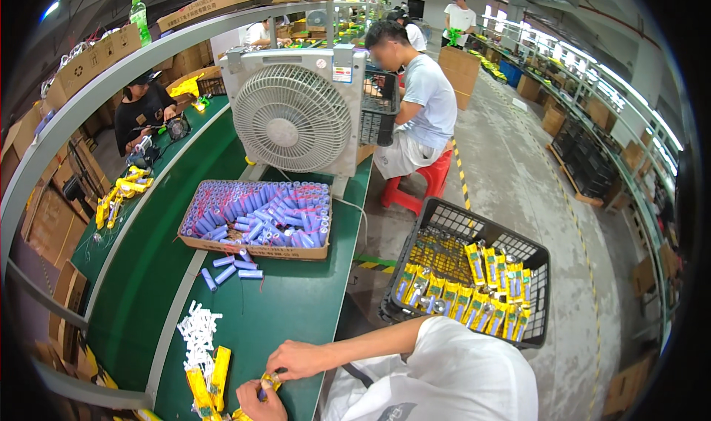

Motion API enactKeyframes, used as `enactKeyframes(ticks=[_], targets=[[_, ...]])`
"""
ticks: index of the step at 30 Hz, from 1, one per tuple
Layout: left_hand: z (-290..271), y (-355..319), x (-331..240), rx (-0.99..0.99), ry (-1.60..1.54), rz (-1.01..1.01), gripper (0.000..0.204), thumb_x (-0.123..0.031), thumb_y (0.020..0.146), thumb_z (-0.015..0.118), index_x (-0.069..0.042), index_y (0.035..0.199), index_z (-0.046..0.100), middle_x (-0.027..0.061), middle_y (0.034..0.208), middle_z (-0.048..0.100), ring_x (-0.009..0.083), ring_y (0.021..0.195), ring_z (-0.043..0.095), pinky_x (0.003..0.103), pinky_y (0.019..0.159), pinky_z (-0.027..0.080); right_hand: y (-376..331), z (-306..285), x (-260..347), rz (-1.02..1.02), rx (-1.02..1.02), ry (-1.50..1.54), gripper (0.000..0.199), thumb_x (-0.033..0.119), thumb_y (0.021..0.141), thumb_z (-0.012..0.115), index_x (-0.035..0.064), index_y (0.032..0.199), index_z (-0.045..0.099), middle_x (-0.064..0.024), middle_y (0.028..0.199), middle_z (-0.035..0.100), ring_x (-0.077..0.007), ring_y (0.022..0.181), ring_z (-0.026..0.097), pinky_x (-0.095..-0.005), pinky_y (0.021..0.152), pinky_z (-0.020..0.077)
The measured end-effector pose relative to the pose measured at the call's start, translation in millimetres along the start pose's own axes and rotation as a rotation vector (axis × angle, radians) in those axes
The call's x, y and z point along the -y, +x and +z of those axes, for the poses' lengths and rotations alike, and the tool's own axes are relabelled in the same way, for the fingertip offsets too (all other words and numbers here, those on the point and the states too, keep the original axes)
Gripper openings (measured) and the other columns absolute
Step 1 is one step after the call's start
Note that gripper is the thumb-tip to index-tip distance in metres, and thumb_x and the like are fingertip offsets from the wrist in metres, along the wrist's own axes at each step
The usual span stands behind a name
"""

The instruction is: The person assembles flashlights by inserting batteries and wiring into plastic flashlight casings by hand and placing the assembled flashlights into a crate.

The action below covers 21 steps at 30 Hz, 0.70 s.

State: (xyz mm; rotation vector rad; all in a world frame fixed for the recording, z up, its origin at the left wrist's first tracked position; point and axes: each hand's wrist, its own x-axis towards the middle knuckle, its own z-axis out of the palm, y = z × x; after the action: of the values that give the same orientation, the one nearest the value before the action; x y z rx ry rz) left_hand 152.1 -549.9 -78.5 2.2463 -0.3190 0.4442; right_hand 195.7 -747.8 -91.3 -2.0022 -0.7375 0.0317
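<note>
At the near edge of the green bench (296, 302), my left hand (261, 402) and my right hand (302, 359) meet with fingers closed on a small yellow-wrapped battery pack (271, 380). My fingers hide most of it. Left of my hands lie more yellow-wrapped packs (219, 376), and a heap of small white pieces (198, 332) sits just beyond them. Several loose purple cylindrical battery cells (224, 273) rest farther up the bench. Behind these, a cardboard box (274, 252) is filled with purple cells with thin red wires.
A large box fan (292, 117) stands beyond the box. On my right, a black plastic crate (474, 217) holds rows of yellow-and-purple packs. A co-worker (426, 88) sits on a red stool (422, 184); another person (144, 110) works across the bench. A grey frame rail (111, 73) arches at left.
</note>
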Motion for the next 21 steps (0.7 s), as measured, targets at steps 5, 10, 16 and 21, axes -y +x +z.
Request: enactKeyframes(ticks=[5,10,16,21], targets=[[0.9,-4.2,-6.0,0.012,-0.032,0.008,0.008,0.001,0.088,0.066,0.004,0.086,0.059,0.0159,0.083,0.06,0.034,0.079,0.055,0.046,0.07,0.045,2.5,-6.5,20.5,0.162,0.059,-0.085,0.018,0.014,0.083,0.077,0.0005,0.096,0.074,-0.0129,0.096,0.077,-0.0327,0.086,0.074,-0.0402,0.072,0.0586],[-3.1,-25.1,19.6,-0.075,-0.008,0.06,0.013,-0.006,0.09,0.069,0.002,0.086,0.06,0.016,0.084,0.061,0.0331,0.078,0.056,0.045,0.071,0.045,12.5,11.4,1.9,0.127,0.098,0.188,0.015,0.012,0.082,0.077,0.0018,0.093,0.074,-0.0126,0.083,0.076,-0.027,0.077,0.074,-0.0386,0.068,0.0569],[1.5,5.2,5.1,0.031,-0.068,0.072,0.012,-0.003,0.083,0.074,-0.001,0.091,0.066,0.0156,0.092,0.068,0.0358,0.085,0.064,0.042,0.075,0.051,6.7,-9.8,-9.2,0.509,0.103,0.37,0.016,0.005,0.092,0.072,-0.001,0.107,0.075,-0.011,0.093,0.079,-0.0157,0.086,0.074,-0.0316,0.078,0.0597],[-1.2,3.6,15.0,-0.026,-0.034,0.013,0.014,-0.002,0.081,0.076,-0.001,0.091,0.066,0.0131,0.093,0.069,0.034,0.087,0.065,0.042,0.078,0.052,33.8,-21.5,-2.7,0.596,0.264,0.354,0.014,0.006,0.092,0.073,-0.0043,0.102,0.074,-0.0122,0.091,0.078,-0.0165,0.085,0.075,-0.0311,0.079,0.0587]])
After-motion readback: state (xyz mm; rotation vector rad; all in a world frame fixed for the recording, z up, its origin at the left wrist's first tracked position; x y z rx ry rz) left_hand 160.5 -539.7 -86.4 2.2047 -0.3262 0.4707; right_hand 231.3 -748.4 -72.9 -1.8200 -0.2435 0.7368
